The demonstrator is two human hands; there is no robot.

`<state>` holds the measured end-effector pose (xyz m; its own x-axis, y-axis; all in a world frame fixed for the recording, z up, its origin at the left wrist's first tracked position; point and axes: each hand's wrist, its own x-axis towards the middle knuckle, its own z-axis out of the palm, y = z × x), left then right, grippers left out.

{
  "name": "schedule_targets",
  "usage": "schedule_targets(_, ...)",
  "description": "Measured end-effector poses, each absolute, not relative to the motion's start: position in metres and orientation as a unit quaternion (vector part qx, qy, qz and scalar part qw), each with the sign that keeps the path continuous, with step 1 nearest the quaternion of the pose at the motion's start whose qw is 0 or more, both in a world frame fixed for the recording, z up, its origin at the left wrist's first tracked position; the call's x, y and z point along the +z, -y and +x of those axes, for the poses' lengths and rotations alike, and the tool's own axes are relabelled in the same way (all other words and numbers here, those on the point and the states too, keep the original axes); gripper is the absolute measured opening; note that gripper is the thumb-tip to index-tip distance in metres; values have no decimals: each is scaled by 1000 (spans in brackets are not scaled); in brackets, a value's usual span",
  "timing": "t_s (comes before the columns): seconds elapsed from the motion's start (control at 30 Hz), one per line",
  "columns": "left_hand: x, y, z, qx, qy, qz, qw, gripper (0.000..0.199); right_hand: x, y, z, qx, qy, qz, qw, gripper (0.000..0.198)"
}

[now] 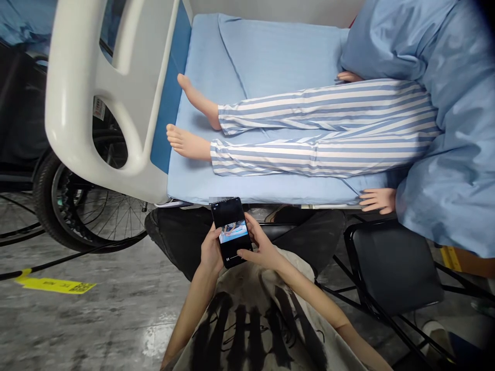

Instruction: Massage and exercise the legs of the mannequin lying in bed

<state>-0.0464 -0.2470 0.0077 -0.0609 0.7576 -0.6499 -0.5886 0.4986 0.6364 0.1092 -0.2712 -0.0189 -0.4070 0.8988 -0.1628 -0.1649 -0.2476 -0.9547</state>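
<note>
Above my lap, a black smartphone [231, 211] is held upright between both hands, its screen facing me. My left hand [212, 251] grips its left edge, with the thumb over the screen. My right hand [263, 246] wraps the right edge, its thumb resting near the bottom of the screen. A small picture with blue areas shows mid-screen, with a playback bar below. Beyond the phone is a bed [270, 51] with a light blue sheet. A manikin-like figure in blue-and-white striped trousers [309, 149] lies on it, its bare feet [189, 143] toward the left.
A white and blue bed end board [77, 118] rises at the left, beside a wheelchair wheel [58, 206]. A yellow tag [58, 285] hangs on a dark cable over the grey floor. A blue quilt [456, 129] covers the figure's upper part. At right stands a black folding chair [394, 268].
</note>
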Motion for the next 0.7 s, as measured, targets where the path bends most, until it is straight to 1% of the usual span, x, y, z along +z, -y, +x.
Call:
schedule_targets(0.3,8,247,-46,495,-531,79,684,39,-22,272,110,701,460,-366,403,100)
schedule_targets(0.43,7,248,-46,494,-527,80,687,41,-22,271,110,708,448,-362,408,97)
schedule_targets(0.7,6,247,-44,493,-526,73,689,37,-23,271,111,712,438,-367,408,93)
